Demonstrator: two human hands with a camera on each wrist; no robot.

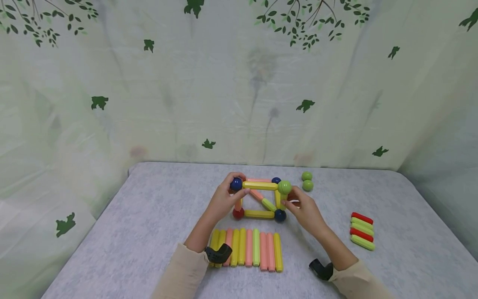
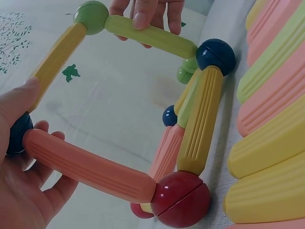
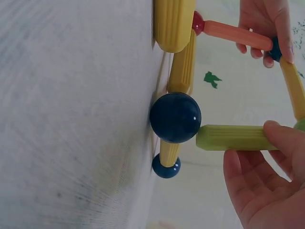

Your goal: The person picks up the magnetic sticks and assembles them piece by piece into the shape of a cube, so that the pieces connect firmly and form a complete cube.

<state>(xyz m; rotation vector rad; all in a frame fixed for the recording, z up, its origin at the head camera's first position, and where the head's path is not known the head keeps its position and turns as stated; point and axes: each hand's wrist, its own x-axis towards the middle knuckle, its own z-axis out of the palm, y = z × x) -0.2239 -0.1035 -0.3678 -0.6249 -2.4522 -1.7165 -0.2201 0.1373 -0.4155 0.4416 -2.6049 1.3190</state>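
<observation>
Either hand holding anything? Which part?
Both hold the rod-and-ball frame: left hand at the dark blue top ball, right hand pinching the green upright rod.

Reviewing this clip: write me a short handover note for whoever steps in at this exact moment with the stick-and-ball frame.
Left hand: grips the upper left corner of the frame, at the dark blue ball and the pink upright stick.
Right hand: pinches the green upright stick below the green ball.
Frame: standing on the grey table; base corners are the red ball and two more dark blue balls, and a yellow stick spans the top.
Done: a flat base plus one upright square in front.
Left: spare sticks in a row in front, four more sticks at right, two loose green balls behind.
</observation>
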